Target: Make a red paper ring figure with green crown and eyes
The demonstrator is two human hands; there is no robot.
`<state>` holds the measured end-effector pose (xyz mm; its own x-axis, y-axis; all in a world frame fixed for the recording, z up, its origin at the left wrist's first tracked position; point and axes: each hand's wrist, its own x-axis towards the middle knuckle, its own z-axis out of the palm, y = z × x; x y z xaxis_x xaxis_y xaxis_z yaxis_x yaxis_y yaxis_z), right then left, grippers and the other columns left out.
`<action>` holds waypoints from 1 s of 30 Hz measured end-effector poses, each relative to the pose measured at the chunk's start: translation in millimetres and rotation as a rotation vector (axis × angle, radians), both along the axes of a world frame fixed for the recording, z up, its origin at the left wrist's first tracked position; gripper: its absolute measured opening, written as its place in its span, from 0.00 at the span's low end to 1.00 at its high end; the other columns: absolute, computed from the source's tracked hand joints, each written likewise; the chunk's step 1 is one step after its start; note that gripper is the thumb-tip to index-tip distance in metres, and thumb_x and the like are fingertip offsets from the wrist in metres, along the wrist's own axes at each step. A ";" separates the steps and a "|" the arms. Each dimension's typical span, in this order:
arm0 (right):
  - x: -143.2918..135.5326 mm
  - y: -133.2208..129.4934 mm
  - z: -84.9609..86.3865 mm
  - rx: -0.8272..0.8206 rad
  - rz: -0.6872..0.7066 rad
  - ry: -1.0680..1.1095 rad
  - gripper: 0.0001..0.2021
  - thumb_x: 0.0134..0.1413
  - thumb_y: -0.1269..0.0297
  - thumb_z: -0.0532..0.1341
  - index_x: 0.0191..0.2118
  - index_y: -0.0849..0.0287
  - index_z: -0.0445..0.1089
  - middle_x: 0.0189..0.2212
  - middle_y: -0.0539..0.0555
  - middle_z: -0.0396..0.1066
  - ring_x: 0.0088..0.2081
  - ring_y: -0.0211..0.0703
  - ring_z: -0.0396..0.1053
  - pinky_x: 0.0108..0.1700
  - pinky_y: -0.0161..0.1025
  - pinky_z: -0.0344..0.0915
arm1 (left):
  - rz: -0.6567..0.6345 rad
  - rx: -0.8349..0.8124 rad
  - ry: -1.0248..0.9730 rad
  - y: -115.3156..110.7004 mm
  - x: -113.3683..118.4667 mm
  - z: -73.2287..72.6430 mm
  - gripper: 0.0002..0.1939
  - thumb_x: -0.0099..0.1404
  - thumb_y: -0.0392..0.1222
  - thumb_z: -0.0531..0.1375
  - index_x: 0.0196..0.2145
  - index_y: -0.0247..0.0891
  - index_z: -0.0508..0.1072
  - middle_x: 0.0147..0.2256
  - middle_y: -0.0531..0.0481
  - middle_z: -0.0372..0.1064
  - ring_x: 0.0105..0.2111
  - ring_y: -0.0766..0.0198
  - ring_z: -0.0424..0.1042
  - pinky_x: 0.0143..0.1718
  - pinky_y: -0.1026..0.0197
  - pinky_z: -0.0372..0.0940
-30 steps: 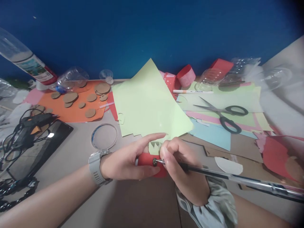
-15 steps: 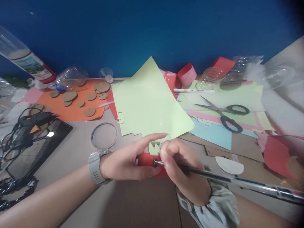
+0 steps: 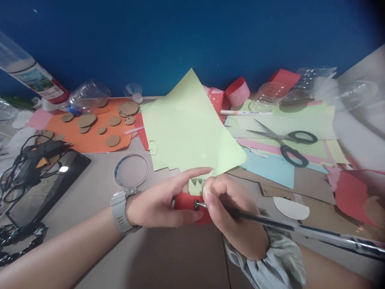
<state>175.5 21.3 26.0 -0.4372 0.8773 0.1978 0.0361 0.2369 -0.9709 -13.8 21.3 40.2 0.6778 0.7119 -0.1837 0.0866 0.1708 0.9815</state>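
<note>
My left hand [image 3: 168, 200], with a grey watch [image 3: 122, 208] on its wrist, curves around a red paper piece [image 3: 183, 202] and holds it between thumb and fingers. A small light-green cutout [image 3: 196, 187] with a jagged top edge stands at the upper side of the red piece. My right hand [image 3: 234, 208] pinches a black pen [image 3: 258, 218] whose metal tip touches a small dark round spot [image 3: 196, 204] on the red piece. Beyond both hands lies a large light-green sheet [image 3: 186, 124]. The far side of the red piece is hidden by my fingers.
Scissors [image 3: 285, 140] lie open on papers at right, near a white marker [image 3: 246, 112]. Cardboard discs [image 3: 87, 120] rest on an orange sheet [image 3: 69, 138]. A tape roll [image 3: 116, 170], a dark phone [image 3: 75, 168] and a bottle [image 3: 42, 86] are at left.
The view has shifted very slightly. Both hands, the red piece and the pen tip stay in nearly the same place.
</note>
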 end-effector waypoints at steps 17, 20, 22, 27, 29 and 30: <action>0.8 -2.2 0.4 -0.033 -0.033 -0.006 0.14 0.69 0.63 0.52 0.28 0.54 0.55 0.24 0.46 0.55 0.24 0.37 0.54 0.25 0.38 0.51 | 0.022 0.005 -0.008 -1.7 -0.2 -1.5 0.40 0.65 0.29 0.59 0.68 0.39 0.44 0.22 0.62 0.60 0.19 0.72 0.57 0.22 0.71 0.57; 1.3 -2.4 0.2 -0.046 -0.027 0.014 0.14 0.69 0.63 0.52 0.28 0.55 0.55 0.24 0.46 0.55 0.23 0.36 0.52 0.25 0.38 0.51 | 0.019 0.021 0.003 -1.7 -0.1 -1.7 0.40 0.65 0.30 0.59 0.68 0.40 0.44 0.23 0.61 0.62 0.19 0.72 0.57 0.23 0.71 0.57; 1.0 -2.4 -0.3 -0.062 -0.050 0.007 0.14 0.69 0.62 0.51 0.29 0.55 0.55 0.23 0.45 0.54 0.23 0.36 0.52 0.25 0.38 0.50 | 0.011 0.007 -0.013 -1.6 -0.1 -2.2 0.39 0.66 0.30 0.59 0.68 0.40 0.43 0.23 0.61 0.63 0.19 0.72 0.58 0.24 0.70 0.58; 0.2 -1.6 -0.3 -0.052 -0.044 -0.015 0.14 0.69 0.61 0.51 0.29 0.55 0.55 0.24 0.46 0.55 0.23 0.37 0.53 0.24 0.38 0.51 | 0.007 -0.005 -0.042 -1.3 -0.1 -2.8 0.39 0.66 0.29 0.58 0.67 0.39 0.43 0.22 0.62 0.61 0.20 0.72 0.58 0.24 0.71 0.58; 0.2 -1.2 -0.1 -0.055 -0.038 0.008 0.15 0.69 0.60 0.51 0.28 0.55 0.55 0.24 0.47 0.56 0.23 0.37 0.54 0.25 0.38 0.52 | 0.011 0.026 -0.033 -1.0 -0.3 -2.6 0.39 0.66 0.29 0.59 0.68 0.39 0.43 0.22 0.61 0.61 0.20 0.72 0.58 0.23 0.71 0.58; 0.2 -1.0 -0.2 -0.058 -0.042 0.018 0.15 0.69 0.60 0.51 0.28 0.55 0.56 0.23 0.47 0.56 0.23 0.37 0.54 0.25 0.39 0.52 | 0.010 0.036 -0.023 -0.8 -0.5 -2.4 0.39 0.66 0.30 0.59 0.68 0.38 0.43 0.23 0.61 0.62 0.20 0.72 0.58 0.23 0.70 0.58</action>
<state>175.7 20.3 25.8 -0.3966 0.9051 0.1533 0.0275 0.1786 -0.9835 -14.3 20.6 37.8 0.6742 0.7247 -0.1424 0.0622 0.1364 0.9887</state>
